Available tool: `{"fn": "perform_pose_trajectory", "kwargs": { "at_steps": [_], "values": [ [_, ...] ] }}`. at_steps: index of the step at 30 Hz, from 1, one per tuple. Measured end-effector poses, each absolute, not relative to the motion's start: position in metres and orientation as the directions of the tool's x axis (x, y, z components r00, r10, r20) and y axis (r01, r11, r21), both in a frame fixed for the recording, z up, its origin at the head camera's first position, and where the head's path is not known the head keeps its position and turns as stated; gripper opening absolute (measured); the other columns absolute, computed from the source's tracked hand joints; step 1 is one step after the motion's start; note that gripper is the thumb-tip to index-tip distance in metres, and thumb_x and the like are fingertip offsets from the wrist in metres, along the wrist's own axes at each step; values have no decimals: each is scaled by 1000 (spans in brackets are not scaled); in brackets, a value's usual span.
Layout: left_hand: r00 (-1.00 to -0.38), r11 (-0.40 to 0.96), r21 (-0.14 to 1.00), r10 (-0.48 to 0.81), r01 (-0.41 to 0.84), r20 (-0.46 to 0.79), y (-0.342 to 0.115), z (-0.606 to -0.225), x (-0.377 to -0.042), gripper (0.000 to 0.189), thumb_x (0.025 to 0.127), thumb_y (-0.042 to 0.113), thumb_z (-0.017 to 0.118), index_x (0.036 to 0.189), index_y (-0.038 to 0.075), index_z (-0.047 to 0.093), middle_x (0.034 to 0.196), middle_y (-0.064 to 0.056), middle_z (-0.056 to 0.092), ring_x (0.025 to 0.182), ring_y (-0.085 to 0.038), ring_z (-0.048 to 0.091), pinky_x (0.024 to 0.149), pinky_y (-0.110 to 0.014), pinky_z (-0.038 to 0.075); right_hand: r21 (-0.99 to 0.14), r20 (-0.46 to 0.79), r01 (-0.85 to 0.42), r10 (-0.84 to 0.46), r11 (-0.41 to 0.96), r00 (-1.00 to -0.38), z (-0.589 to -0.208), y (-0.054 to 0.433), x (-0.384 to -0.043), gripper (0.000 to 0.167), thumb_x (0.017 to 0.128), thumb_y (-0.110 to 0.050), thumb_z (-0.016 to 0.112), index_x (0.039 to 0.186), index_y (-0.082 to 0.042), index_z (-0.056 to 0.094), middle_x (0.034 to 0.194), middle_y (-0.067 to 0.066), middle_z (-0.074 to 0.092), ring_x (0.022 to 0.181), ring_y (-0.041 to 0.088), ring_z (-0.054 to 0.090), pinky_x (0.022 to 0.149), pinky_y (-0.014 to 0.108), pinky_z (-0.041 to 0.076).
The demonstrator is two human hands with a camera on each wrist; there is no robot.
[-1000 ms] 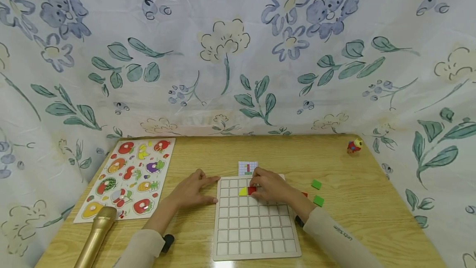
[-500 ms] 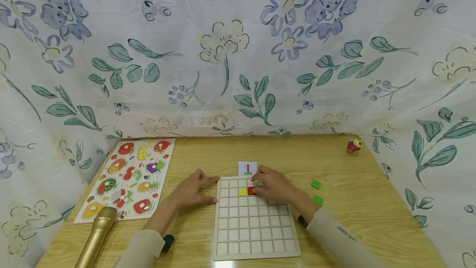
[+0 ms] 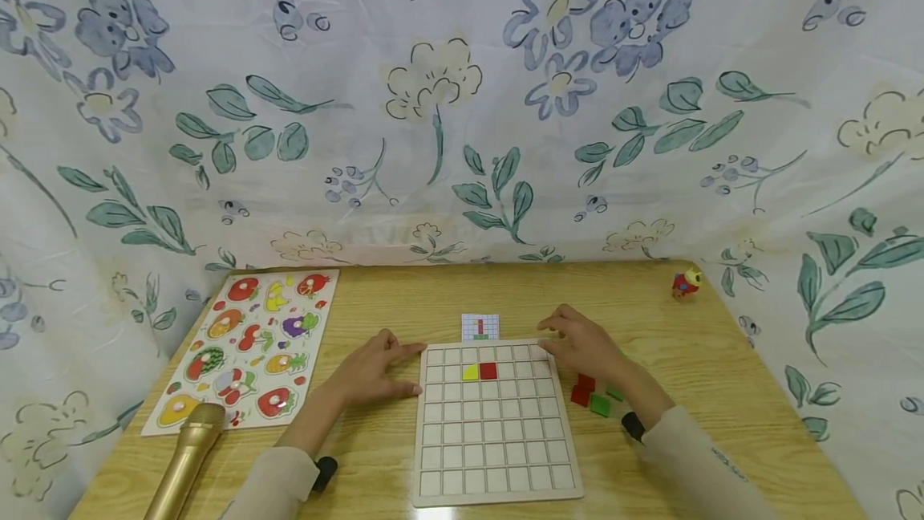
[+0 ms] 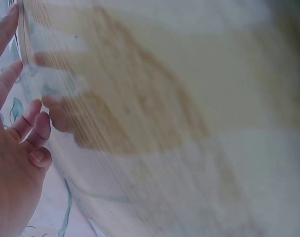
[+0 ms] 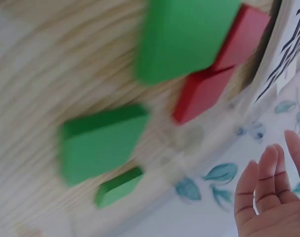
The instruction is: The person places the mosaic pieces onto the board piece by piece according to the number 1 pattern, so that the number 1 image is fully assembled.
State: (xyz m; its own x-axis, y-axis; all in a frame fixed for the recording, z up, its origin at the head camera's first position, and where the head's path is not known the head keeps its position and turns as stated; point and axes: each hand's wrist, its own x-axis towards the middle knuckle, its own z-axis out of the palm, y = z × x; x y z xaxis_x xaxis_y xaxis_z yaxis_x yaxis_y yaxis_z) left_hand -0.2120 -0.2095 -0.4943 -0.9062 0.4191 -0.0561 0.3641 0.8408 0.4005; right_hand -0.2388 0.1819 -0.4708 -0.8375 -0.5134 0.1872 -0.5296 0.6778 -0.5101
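Note:
A pale wooden grid board (image 3: pixel 498 432) lies on the table. In its second row from the far edge sit a yellow piece (image 3: pixel 471 372) with one curved side and, right beside it, a red square tile (image 3: pixel 488 371). My left hand (image 3: pixel 371 371) touches the board's left edge with thumb and index finger, its other fingers loosely bent. At the far right corner of the board, my right hand (image 3: pixel 585 347) hovers with relaxed fingers and nothing in them. Red tiles (image 3: pixel 583 390) and green tiles (image 5: pixel 103 143) lie on the table under the right wrist.
Beyond the board lies a small printed pattern card (image 3: pixel 480 327). A fruit puzzle board (image 3: pixel 245 351) and a gold microphone (image 3: pixel 186 460) are at the left. One small red and yellow figurine (image 3: pixel 686 285) stands near the far right corner. Floral fabric (image 3: pixel 433 143) hangs behind the table.
My right hand has left the red square tile and moved right to the board's far corner, uncovering that tile and more loose ones. The left hand stays in place.

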Motion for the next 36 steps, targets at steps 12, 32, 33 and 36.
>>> {"fn": "perform_pose_trajectory", "kwargs": {
  "at_steps": [12, 32, 33, 36],
  "values": [
    [-903, 838, 395, 428, 375, -50, -210, -493, -211, 74, 79, 64, 72, 143, 30, 55, 101, 2, 41, 81, -13, 39, 67, -28, 35, -547, 126, -459, -474, 700, -872, -474, 225, -232, 33, 92, -20, 72, 120, -3, 68, 107, 8, 53, 89, 17, 50, 69, 29, 46],
    [-904, 834, 408, 425, 371, -47, -211, -497, -212, 75, 78, 66, 71, 143, 32, 55, 101, 2, 41, 81, -12, 39, 67, -28, 35, -539, 117, -473, -494, 697, -861, -487, 254, -220, 30, 87, -18, 77, 114, -6, 71, 97, 2, 49, 79, 12, 45, 69, 28, 42],
    [-904, 835, 406, 425, 371, -48, -211, -497, -212, 74, 79, 66, 71, 143, 32, 55, 101, 2, 41, 81, -12, 39, 66, -28, 35, -537, 117, -473, -494, 698, -861, -487, 254, -219, 29, 87, -18, 77, 113, -6, 71, 96, 1, 49, 79, 11, 44, 69, 27, 42],
    [-902, 834, 405, 429, 376, -45, -210, -495, -212, 74, 79, 65, 71, 143, 32, 55, 102, 2, 41, 81, -12, 39, 66, -28, 35, -534, 112, -470, -492, 703, -863, -488, 256, -216, 28, 86, -18, 78, 111, -6, 71, 96, 1, 50, 78, 11, 44, 69, 26, 42]
  ]
}}
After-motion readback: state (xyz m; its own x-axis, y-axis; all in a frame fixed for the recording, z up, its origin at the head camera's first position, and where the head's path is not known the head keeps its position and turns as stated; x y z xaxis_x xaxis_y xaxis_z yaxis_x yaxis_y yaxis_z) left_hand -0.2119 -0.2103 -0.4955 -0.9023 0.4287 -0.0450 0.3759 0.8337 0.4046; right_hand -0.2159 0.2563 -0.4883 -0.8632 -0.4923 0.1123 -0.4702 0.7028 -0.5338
